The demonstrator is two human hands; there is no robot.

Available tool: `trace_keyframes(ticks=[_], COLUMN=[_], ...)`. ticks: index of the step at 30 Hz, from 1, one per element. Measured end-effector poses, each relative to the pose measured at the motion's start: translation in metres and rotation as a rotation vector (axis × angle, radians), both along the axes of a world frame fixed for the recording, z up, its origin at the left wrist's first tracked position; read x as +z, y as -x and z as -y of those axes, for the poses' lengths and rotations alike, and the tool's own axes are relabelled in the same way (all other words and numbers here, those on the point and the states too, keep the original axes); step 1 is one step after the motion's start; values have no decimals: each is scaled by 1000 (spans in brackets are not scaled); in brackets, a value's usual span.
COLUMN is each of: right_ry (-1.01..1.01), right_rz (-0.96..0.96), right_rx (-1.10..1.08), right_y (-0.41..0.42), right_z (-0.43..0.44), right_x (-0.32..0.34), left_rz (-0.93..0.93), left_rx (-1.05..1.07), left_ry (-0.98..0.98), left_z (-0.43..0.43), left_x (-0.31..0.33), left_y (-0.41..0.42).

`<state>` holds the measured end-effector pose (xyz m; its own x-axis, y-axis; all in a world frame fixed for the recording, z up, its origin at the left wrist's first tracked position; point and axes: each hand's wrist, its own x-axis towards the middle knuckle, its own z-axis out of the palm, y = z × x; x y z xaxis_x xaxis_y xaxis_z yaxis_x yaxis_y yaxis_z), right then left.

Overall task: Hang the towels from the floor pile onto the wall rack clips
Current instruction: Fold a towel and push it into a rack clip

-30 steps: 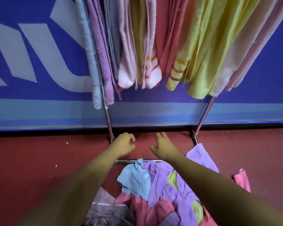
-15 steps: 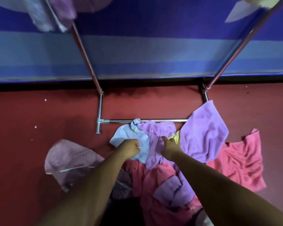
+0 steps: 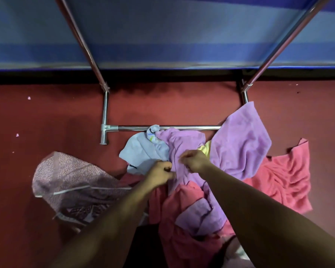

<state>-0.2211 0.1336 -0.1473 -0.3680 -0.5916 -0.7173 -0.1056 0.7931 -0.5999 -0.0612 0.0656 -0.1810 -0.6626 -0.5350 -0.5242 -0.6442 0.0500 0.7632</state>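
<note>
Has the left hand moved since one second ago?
Yes. The left hand was beyond the rack's floor bar; it has come back toward the person, to the bar's near side, gripping the purple towel.

We record that the view now tips further down: the hung towels seen a second ago are out of frame, and only the rack legs [image 3: 81, 39] and base bar [image 3: 133, 128] show. Both hands, then held above the base bar and clear of the pile [image 3: 191, 209], are now down on it. The left hand [image 3: 160, 174] and right hand [image 3: 195, 161] each pinch the purple towel [image 3: 182, 144]. Since half a second ago its cloth is bunched toward the right hand.
</note>
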Motion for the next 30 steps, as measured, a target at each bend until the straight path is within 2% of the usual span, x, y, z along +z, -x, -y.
trace_keyframes(ticks=[2,5,11,17,21,24,27,30], right_ry=[91,130,220,586,712,781,836,825], right_rz=[-65,-118,-239,185,158,55,3,-8], right_rx=[119,255,208,-251,-280,-133,153,437], right_y=[4,11,26,16,4,-8,-19,-27], right_z=[10,28,43,27,17,11,0,-12], right_x=[21,73,174,279,331,370,415,459], left_rz=[47,-21,-236,-428,-485,-452,-460,-526], left_rx=[111,188,153,269,264,222,229,33], left_ry=[-111,-123,-2,143,213,283,371,413], left_z=[7,22,50,56,51,45,37,33], left_x=[18,52,156,275,347,383,414,446], left_y=[3,6,7,-6,-15,-22,-27,-35])
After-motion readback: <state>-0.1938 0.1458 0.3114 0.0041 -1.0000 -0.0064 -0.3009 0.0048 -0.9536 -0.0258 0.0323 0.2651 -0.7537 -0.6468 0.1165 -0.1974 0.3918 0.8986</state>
